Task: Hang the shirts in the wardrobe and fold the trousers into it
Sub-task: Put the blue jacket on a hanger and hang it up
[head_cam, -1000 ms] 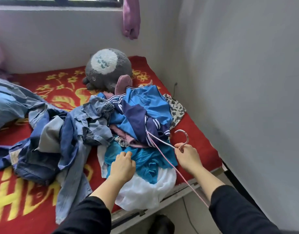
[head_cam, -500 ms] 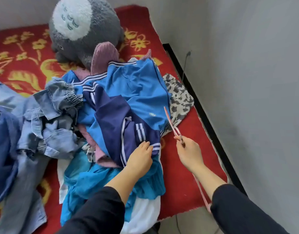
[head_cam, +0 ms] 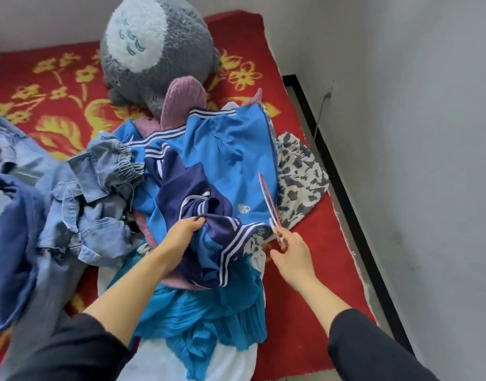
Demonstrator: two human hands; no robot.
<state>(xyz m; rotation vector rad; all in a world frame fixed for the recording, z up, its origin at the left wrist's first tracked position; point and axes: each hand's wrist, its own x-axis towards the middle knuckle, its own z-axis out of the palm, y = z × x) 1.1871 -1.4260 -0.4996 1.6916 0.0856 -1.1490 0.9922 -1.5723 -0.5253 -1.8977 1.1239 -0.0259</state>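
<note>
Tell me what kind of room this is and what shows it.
Probably a bedroom: a red flowered blanket spread like bedding, a grey plush toy on it, and a pile of clothes, with a pink hanger in the right hand.

No text can be read; a small white emblem (head_cam: pixel 243 209) on the blue jacket (head_cam: pixel 228 149) may be a logo, too blurred to tell.
</note>
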